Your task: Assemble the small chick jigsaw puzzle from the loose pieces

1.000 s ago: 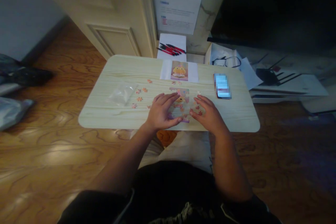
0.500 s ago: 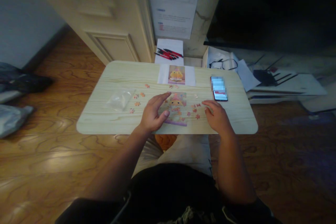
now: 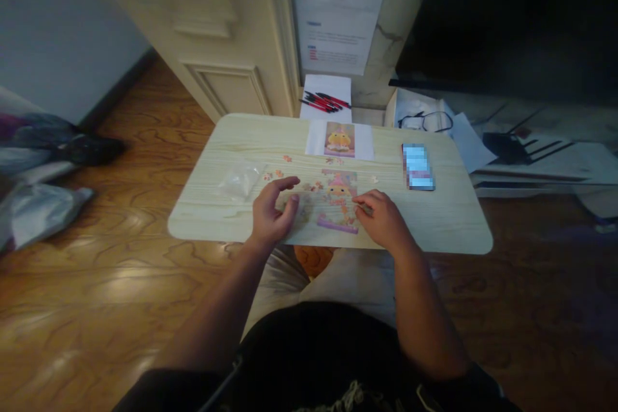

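Observation:
A partly assembled jigsaw puzzle (image 3: 338,192) with a yellow cartoon figure lies on the table in front of me, with gaps showing in its lower half. At its right edge is my right hand (image 3: 383,217), thumb and fingertips pinched together; whatever they hold is too small to make out. My left hand (image 3: 274,211) is open to the left of the puzzle, thumb and fingers apart, nothing in it. Loose puzzle pieces (image 3: 315,187) lie between that hand and the puzzle. More pieces (image 3: 279,174) are beyond my left fingers, and a pale piece (image 3: 374,179) sits past my right hand.
A reference picture (image 3: 339,140) on white paper lies at the table's far edge. On the left is a clear plastic bag (image 3: 240,180), on the right a phone (image 3: 418,167). Red and black pens (image 3: 324,102) rest on paper behind the light wooden table (image 3: 444,225).
My left hand has drawn left, off the puzzle's edge. My right hand has moved left to the puzzle's right edge, its fingers now pinched. The camera view has shifted slightly.

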Demonstrator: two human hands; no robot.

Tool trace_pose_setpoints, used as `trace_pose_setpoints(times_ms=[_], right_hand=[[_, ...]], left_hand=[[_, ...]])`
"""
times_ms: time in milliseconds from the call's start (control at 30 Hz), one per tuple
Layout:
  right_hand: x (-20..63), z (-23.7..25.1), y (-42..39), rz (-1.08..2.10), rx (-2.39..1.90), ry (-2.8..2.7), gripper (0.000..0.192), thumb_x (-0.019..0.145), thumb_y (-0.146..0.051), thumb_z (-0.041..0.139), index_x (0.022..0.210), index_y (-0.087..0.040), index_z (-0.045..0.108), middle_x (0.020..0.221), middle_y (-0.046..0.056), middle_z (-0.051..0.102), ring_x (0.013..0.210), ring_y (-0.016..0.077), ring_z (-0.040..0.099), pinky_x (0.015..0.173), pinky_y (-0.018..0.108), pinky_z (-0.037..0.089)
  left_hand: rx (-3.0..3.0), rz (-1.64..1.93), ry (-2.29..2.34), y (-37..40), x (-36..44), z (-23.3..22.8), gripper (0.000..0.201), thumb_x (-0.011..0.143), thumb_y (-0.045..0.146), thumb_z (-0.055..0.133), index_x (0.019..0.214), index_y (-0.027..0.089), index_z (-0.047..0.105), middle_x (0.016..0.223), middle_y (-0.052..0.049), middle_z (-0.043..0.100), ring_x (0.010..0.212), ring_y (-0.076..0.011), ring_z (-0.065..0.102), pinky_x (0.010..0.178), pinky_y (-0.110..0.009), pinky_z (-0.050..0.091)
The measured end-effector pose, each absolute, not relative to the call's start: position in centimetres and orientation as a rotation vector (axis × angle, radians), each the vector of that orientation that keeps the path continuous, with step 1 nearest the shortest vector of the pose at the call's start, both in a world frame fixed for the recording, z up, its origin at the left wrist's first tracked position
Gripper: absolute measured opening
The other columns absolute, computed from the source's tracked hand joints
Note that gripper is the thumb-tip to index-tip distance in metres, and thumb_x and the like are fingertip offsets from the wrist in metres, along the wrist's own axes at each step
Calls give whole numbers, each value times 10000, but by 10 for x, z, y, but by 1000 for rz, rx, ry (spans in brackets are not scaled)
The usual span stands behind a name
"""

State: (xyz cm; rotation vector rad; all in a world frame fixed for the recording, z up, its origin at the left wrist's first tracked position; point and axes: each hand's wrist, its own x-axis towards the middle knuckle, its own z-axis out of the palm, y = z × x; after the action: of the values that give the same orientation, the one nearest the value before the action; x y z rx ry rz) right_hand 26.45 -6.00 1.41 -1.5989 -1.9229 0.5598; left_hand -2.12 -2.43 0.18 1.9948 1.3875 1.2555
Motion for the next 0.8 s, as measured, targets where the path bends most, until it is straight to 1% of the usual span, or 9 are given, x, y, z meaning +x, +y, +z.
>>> trace_pose_setpoints(times_ms=[100,200,300,400,533,600,700,800], right_hand=[[249,18,-56,557,-1560,-1974,214,932,-156,638,1082,-233,770,1082,67,717,1054,240,641,988,413,510],[229,20,-52,541,-1518,-2014,185,951,-172,636,1066,-233,766,1103,73,721,1077,244,638,1004,413,500],[201,21,-49,521,-1502,-2066,144,961,-209,650,1043,-239,765,1074,78,712,1089,250,632,1003,404,500],[170,19,-46,457,-1548,-2138,100,957,-268,688,1010,-235,766,1018,91,692,1063,271,629,979,413,505],[143,11,-42,413,-1598,-2182,112,929,-295,741,1025,-240,754,1061,105,672,1059,285,631,952,413,513],[138,7,-40,412,-1609,-2195,98,912,-278,758,1003,-242,747,1062,105,666,1047,287,632,939,410,517],[136,3,-38,412,-1578,-2207,80,910,-213,736,985,-234,722,1056,101,666,1054,286,625,944,408,512],[135,6,-41,463,-1529,-2188,129,912,-124,676,977,-236,683,1019,75,680,1022,257,627,924,375,506]], left_hand=[[1921,1313,1402,-26,-35,3,334,1010,375,506,1212,200,706,1173,-73,746,1105,-222,695,1023,-404,548],[1923,1326,1395,-28,-47,4,299,983,339,533,1161,203,731,1121,-59,755,1057,-212,706,985,-385,562],[1963,1280,1427,-32,-55,4,278,955,316,557,1134,207,740,1081,-52,766,1010,-207,718,941,-373,574],[1971,1279,1453,-36,-60,3,265,949,302,556,1114,207,740,1079,-59,769,1008,-208,720,933,-375,582],[1979,1318,1479,-38,-66,3,234,939,289,568,1082,213,737,1055,-56,767,996,-207,719,922,-375,592],[1983,1334,1492,-39,-69,4,229,943,281,566,1082,217,735,1049,-54,766,979,-203,720,907,-370,594],[1982,1342,1491,-38,-70,3,221,947,272,569,1082,215,734,1061,-57,767,980,-201,721,904,-366,592],[1983,1351,1455,-37,-67,-1,210,940,262,584,1077,211,735,1059,-57,767,999,-203,721,916,-365,589]])
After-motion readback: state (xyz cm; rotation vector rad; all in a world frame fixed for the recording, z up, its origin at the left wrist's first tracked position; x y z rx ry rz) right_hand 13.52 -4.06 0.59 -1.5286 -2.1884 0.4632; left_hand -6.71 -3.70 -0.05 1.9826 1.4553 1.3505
